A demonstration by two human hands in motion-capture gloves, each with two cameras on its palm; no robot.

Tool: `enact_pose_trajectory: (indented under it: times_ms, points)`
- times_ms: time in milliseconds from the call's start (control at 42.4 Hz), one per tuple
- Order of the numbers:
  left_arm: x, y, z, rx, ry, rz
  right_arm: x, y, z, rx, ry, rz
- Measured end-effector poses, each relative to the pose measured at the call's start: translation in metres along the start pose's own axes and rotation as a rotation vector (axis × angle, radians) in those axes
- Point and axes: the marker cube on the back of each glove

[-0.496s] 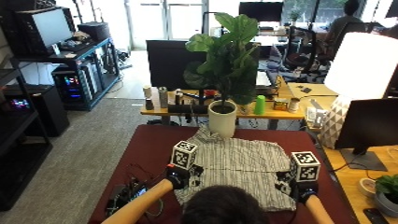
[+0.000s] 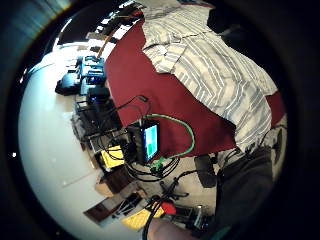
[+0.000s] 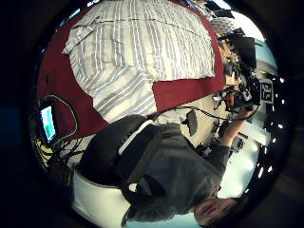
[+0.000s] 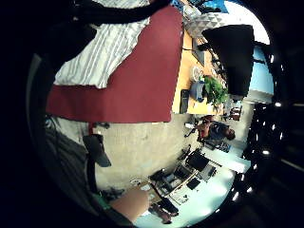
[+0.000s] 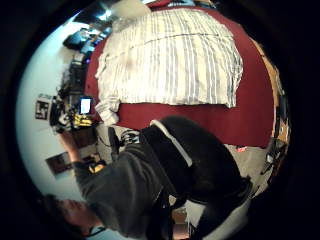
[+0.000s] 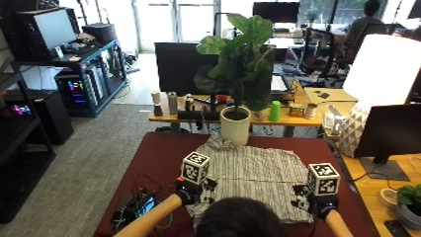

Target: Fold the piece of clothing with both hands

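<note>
1. Nearest the person, the left hand (image 6: 188,191) and right hand (image 6: 320,203) are seen raised above the near edge of the shirt (image 6: 253,175), one toward each side of it; how the fingers are set cannot be told, since they are hidden in the outside view and absent from the palm views.
2. The shirt is laid flat on the dark red table (image 6: 161,153), collar end toward the far edge, hem toward the person; in the palm views nothing is shown gripped, and the cloth lies well below both palms.
3. The shirt is judged light, thin and limp: a woven grey-and-white striped fabric with soft creases and a short sleeve (image 3: 121,92) spread to the side. It is likely to sag and slide on the smooth cover, so hold is best taken by pinching hem corners or sleeve edges with both hands.
4. At the table's left, a small lit screen (image 6: 146,205) with cables is set.
5. Farther off, a white pot (image 6: 234,129) with a broad-leaved plant is placed at the far edge.
</note>
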Motion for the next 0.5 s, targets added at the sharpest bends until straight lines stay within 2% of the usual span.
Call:
enact_pose_trajectory:
  times_ms: [71, 142, 189, 236, 354, 496]
  points:
    - [0.010, 0.002, 0.021, -0.057, 0.055, 0.063, -0.002, -0.003, 0.010, -0.012, -0.035, -0.013]
    - [0.024, 0.000, 0.062, -0.166, 0.114, 0.117, -0.006, -0.009, 0.033, -0.056, -0.058, -0.034]
    - [0.032, -0.005, 0.094, -0.228, 0.116, 0.129, -0.010, -0.015, 0.052, -0.085, -0.045, -0.041]
    - [0.037, -0.014, 0.123, -0.239, 0.083, 0.115, -0.012, -0.021, 0.070, -0.094, -0.015, -0.043]
    - [0.036, -0.033, 0.156, -0.067, 0.033, 0.010, -0.014, -0.035, 0.104, -0.149, 0.052, -0.041]
    - [0.022, -0.061, 0.162, 0.158, -0.033, -0.034, -0.012, -0.046, 0.123, -0.218, 0.099, -0.015]
